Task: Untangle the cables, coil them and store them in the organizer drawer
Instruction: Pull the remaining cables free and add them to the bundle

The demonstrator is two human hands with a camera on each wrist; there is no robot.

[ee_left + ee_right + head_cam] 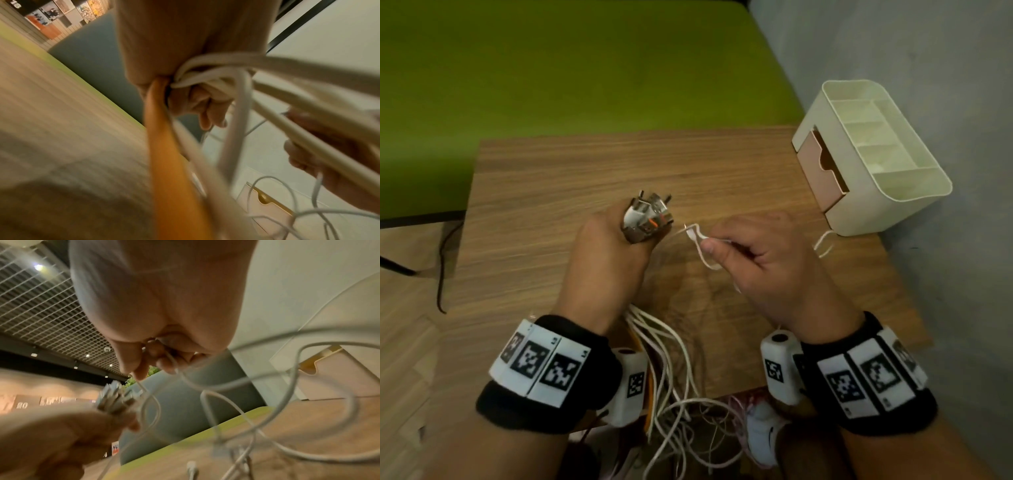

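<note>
The left hand [607,253] is held above the wooden table [558,178], fingers clenched around a bundle of plugs [647,216] whose connector ends stick up out of the fist. From under that hand the white cables [667,346] and one orange cable [164,154] hang down past the wrist and spill over the near table edge in a loose tangle. The left wrist view shows the cords wrapped tight against the curled fingers [199,104]. The right hand [760,260] sits just beside the left, thumb and forefinger pinching a thin white cable [697,240] close to its small connector; the other fingers are curled in. A loop of that thin cord lies on the table near the organizer [873,154], which stands at the far right corner against the grey wall. Its pink drawer [825,171] is pulled partly out, facing the hands
</note>
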